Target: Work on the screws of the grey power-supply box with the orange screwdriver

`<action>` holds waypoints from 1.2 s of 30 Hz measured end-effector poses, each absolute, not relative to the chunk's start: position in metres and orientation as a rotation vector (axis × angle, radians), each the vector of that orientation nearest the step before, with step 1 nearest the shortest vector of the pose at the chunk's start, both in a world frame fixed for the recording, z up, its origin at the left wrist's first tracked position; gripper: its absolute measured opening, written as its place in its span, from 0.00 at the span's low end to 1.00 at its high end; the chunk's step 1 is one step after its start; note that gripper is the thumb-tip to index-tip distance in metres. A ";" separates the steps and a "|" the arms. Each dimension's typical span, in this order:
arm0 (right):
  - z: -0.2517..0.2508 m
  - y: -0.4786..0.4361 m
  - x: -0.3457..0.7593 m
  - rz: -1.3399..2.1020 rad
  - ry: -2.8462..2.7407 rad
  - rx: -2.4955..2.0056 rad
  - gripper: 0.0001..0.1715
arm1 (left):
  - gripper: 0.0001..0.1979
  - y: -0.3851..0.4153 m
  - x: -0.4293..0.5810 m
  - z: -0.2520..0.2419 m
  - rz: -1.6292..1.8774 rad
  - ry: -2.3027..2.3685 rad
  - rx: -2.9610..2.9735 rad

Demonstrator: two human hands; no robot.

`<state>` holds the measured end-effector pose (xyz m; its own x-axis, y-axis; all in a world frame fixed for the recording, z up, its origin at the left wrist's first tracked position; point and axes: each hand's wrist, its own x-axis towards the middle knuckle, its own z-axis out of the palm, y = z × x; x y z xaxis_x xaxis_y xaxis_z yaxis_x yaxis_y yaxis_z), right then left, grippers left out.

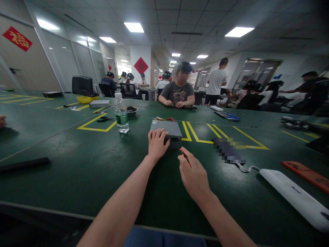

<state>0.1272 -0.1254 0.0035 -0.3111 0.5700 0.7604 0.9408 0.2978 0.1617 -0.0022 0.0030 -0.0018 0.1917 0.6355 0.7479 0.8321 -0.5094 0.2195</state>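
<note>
A grey metal computer power supply unit (171, 128) lies flat on the green table, with coloured wires (166, 119) bunched at its far side. My left hand (157, 144) grips its near left part, fingers over the top and thumb at the near face. In my right hand (192, 171) is a screwdriver (184, 154) with an orange and black handle, my fingers wrapped round it. Its thin shaft points to the near right corner of the unit. Whether the tip sits in a screw is too small to tell.
Left of the unit stands a water bottle (121, 115), with a metal bowl (132, 110) behind it. To the right lie a white power bank (293, 195) with a cable and an orange phone (307, 175). A co-worker (177, 92) sits across the table.
</note>
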 end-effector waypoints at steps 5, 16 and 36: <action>0.005 -0.124 0.133 -0.900 -1.845 -1.380 0.08 | 0.13 0.004 -0.002 -0.002 -1.223 -1.411 -2.227; 0.006 -0.125 0.132 -0.842 -1.865 -1.386 0.08 | 0.12 0.004 -0.002 -0.002 -1.232 -1.406 -2.221; 0.008 -0.124 0.130 -0.713 -1.946 -1.169 0.08 | 0.12 0.003 -0.003 -0.002 -1.222 -1.403 -2.227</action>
